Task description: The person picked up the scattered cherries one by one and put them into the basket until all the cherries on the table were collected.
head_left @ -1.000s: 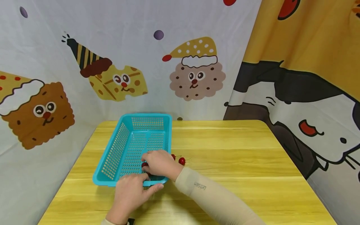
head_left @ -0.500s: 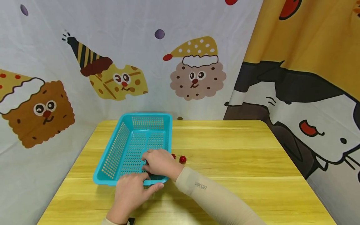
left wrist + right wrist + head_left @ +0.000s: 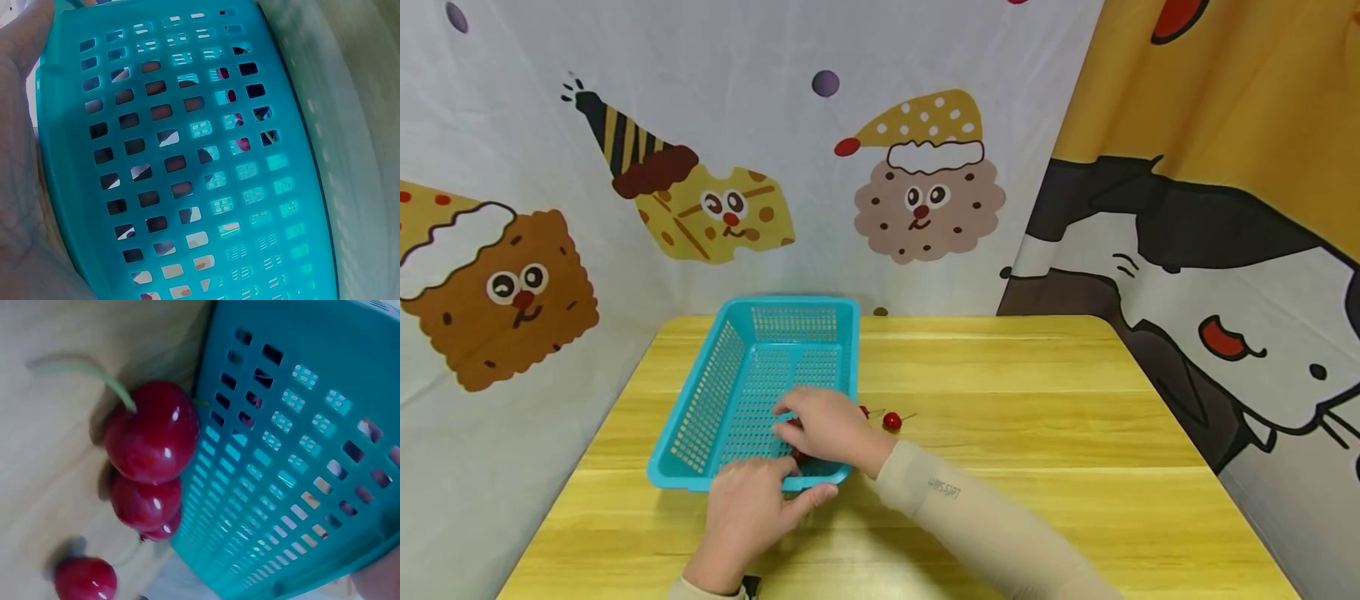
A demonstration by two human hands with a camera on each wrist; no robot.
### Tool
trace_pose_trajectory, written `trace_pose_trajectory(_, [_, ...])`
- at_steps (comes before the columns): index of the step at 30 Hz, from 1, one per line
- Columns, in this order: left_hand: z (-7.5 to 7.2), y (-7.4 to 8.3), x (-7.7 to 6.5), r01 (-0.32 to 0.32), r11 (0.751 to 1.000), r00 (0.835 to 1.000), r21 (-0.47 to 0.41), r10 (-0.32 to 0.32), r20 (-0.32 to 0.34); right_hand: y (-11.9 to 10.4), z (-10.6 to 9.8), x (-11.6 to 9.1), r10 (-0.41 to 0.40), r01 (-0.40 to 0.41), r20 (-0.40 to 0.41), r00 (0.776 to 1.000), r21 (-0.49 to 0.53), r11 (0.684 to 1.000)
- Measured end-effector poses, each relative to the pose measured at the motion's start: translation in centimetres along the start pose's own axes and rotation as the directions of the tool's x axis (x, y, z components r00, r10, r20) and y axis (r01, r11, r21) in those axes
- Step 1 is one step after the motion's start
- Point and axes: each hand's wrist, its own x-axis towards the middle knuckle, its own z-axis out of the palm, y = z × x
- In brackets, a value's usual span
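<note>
A turquoise plastic basket (image 3: 694,400) with perforated walls stands at the left of the table. My left hand (image 3: 748,508) holds its near rim, fingers over the edge and thumb outside; in the left wrist view that hand (image 3: 25,169) lies along the wall. Inside the near right corner, my right hand (image 3: 827,429) is curled around a red cherry (image 3: 795,424), partly visible between thumb and forefinger. More red shows under the hand, partly hidden. Outside the right wall lie several stemmed cherries (image 3: 153,434), some touching one another; one cherry (image 3: 892,422) lies slightly apart.
The wooden table (image 3: 1000,383) extends right of the basket. Behind it hangs a white cartoon-printed cloth (image 3: 820,192), with a yellow, black and white printed cloth (image 3: 1187,233) at the right.
My right hand has shifted slightly up, its thumb and forefinger now further apart, with the cherry deeper between them. The left hand stays at the rim. The head view has tilted slightly down.
</note>
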Motion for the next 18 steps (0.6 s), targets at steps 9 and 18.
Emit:
trace_pose_trajectory(9, [-0.1, 0.2, 0.1, 0.025, 1.0, 0.998, 0.015, -0.026, 0.054, 5.0, -3.4, -2.4, 0.29, -0.167, -0.298, 0.909, 0.379, 0.91])
trace_pose_trajectory(18, [-0.1, 0.1, 0.1, 0.056, 0.998, 0.992, 0.025, -0.058, 0.108, 8.6, -3.0, -6.7, 0.436, -0.445, 0.094, 0.895, 0.113, 0.888])
